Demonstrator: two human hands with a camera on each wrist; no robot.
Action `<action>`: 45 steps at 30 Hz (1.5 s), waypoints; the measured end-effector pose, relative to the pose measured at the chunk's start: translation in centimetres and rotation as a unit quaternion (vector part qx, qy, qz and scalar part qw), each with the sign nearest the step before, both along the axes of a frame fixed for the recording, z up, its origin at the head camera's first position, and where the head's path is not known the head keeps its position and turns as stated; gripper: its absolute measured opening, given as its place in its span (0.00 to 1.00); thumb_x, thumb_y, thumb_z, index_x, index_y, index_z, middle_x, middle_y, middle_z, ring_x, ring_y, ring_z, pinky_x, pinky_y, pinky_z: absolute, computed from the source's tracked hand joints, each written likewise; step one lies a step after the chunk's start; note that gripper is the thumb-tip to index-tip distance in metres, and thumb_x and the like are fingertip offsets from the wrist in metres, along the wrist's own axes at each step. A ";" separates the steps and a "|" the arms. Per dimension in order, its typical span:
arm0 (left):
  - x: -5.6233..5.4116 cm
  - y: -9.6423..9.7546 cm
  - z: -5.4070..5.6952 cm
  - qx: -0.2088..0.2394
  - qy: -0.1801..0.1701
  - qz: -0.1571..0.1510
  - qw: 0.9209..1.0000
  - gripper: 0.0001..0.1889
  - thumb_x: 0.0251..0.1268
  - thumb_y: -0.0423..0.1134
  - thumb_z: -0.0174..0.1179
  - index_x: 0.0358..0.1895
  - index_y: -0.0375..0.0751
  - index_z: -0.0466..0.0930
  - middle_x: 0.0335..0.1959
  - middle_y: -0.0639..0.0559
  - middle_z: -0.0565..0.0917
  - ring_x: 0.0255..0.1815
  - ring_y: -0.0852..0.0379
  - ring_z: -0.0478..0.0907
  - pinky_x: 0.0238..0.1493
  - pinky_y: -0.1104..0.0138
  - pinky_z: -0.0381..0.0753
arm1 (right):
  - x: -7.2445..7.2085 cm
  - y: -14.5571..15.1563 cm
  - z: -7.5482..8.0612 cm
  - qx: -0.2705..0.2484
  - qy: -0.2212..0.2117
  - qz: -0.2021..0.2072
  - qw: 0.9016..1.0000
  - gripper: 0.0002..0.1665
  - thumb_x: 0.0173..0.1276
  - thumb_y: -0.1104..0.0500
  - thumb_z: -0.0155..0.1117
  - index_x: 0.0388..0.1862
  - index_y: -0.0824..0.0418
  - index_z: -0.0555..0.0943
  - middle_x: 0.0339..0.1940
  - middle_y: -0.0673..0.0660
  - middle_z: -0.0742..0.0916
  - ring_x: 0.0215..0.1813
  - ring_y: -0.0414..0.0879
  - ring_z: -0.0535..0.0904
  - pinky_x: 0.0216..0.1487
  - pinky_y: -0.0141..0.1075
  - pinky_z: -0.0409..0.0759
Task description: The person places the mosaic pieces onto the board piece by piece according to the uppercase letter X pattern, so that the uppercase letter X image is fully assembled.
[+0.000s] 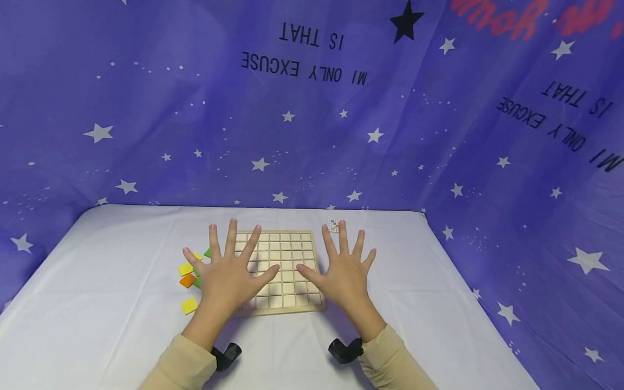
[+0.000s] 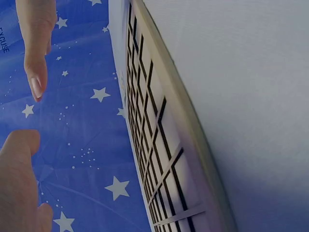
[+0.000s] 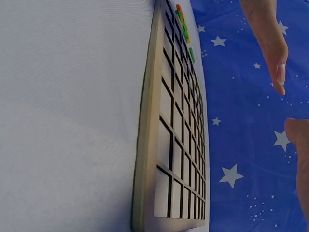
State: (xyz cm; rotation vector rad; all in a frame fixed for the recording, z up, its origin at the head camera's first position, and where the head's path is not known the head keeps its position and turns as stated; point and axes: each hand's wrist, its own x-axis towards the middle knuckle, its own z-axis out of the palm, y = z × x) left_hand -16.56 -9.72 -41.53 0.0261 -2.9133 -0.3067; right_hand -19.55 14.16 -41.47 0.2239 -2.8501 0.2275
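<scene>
A square wooden grid board [image 1: 283,311] lies flat on the white table. My left hand [image 1: 226,276] is spread above its left side, palm down, fingers fanned and holding nothing. Over the right edge of the board my right hand [image 1: 347,273] is spread the same way, its thumb pointing toward the left thumb with a gap between them. Both wrist views show the board's grid [image 2: 159,121] tilted on its side, with fingers [image 3: 275,48] apart from it. The left hand partly hides the board and some coloured tiles beside it.
Left of the board lie yellow tiles [image 1: 189,306], an orange tile [image 1: 187,280] and green tiles [image 1: 208,253], loosely grouped. A small patterned card [image 1: 333,225] sits beyond the board, behind the right fingertips. A purple star-printed curtain [image 1: 312,135] hangs behind the white table [image 1: 414,325].
</scene>
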 end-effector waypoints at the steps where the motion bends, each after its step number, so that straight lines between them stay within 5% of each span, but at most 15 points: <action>1: 0.1 -0.1 0.0 -0.001 -0.002 0.001 1.000 0.51 0.53 0.85 0.41 0.80 0.70 0.44 0.83 0.46 0.34 0.80 0.34 0.20 0.58 0.21 0.17 | 0.0 0.0 0.0 0.002 -0.004 0.000 1.000 0.64 0.51 0.12 0.48 0.81 0.35 0.44 0.84 0.52 0.44 0.81 0.72 0.36 0.68 0.79 0.40; 8: 0.5 -1.4 -0.1 0.005 -0.002 0.003 1.000 0.48 0.59 0.82 0.38 0.80 0.67 0.41 0.83 0.45 0.36 0.82 0.36 0.25 0.65 0.25 0.18 | 0.1 -0.1 -0.5 -0.009 -0.020 0.006 1.000 0.62 0.54 0.13 0.46 0.82 0.37 0.45 0.84 0.50 0.42 0.81 0.70 0.34 0.73 0.73 0.42; 13: 0.7 -4.2 0.2 0.054 0.015 0.002 0.998 0.39 0.72 0.68 0.40 0.81 0.60 0.42 0.82 0.40 0.41 0.82 0.35 0.31 0.70 0.28 0.25 | 0.4 0.4 -1.5 -0.023 -0.030 0.026 0.999 0.62 0.57 0.15 0.46 0.83 0.44 0.46 0.84 0.50 0.45 0.83 0.62 0.37 0.79 0.61 0.47; 19: 0.0 -7.8 -0.4 0.088 0.027 0.023 0.995 0.33 0.73 0.48 0.50 0.78 0.45 0.56 0.77 0.32 0.57 0.77 0.25 0.46 0.68 0.27 0.47 | 1.1 1.3 -3.1 -0.065 -0.053 0.065 0.994 0.65 0.58 0.18 0.53 0.82 0.53 0.48 0.84 0.53 0.53 0.84 0.54 0.44 0.79 0.58 0.52; 25: -1.5 -9.3 -1.8 0.077 0.012 0.038 0.996 0.25 0.70 0.42 0.55 0.67 0.35 0.71 0.63 0.30 0.74 0.60 0.26 0.71 0.51 0.34 0.71 | 1.8 1.9 -4.7 -0.111 -0.097 0.092 0.985 0.68 0.56 0.20 0.59 0.82 0.58 0.49 0.83 0.55 0.56 0.83 0.54 0.48 0.80 0.57 0.52; 32: -3.2 -9.6 -3.0 0.061 -0.041 0.037 0.997 0.24 0.68 0.47 0.61 0.60 0.33 0.77 0.53 0.31 0.81 0.50 0.31 0.76 0.45 0.40 0.74 | 1.9 2.3 -6.2 -0.119 -0.117 0.116 0.979 0.71 0.53 0.20 0.62 0.81 0.60 0.50 0.82 0.57 0.57 0.83 0.55 0.49 0.80 0.55 0.52; 45: -4.8 -9.1 -3.7 0.029 -0.031 0.016 0.999 0.18 0.66 0.45 0.65 0.50 0.35 0.82 0.42 0.36 0.82 0.41 0.39 0.74 0.39 0.49 0.71 | 1.8 2.9 -7.9 -0.112 -0.121 0.130 0.978 0.73 0.52 0.18 0.61 0.81 0.62 0.49 0.82 0.59 0.57 0.83 0.55 0.48 0.80 0.54 0.50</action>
